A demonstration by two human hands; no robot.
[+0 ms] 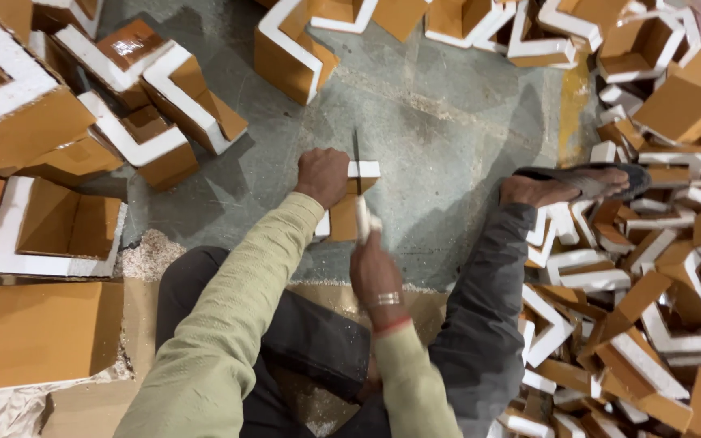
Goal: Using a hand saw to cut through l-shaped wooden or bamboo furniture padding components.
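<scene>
A grey concrete floor (448,105) fills the middle of the scene. On the left lie large brown cardboard-faced corner pieces with white foam edges (156,105), and a box-like open one (58,223) sits nearer. A flat brown cardboard sheet (42,332) lies at the near left, with pale sawdust-like crumbs (148,255) just beside it. On the right, a dense heap of small brown-and-white L-shaped offcuts (651,284) spreads from far to near. A dark sandal (602,174) rests at the heap's edge.
</scene>
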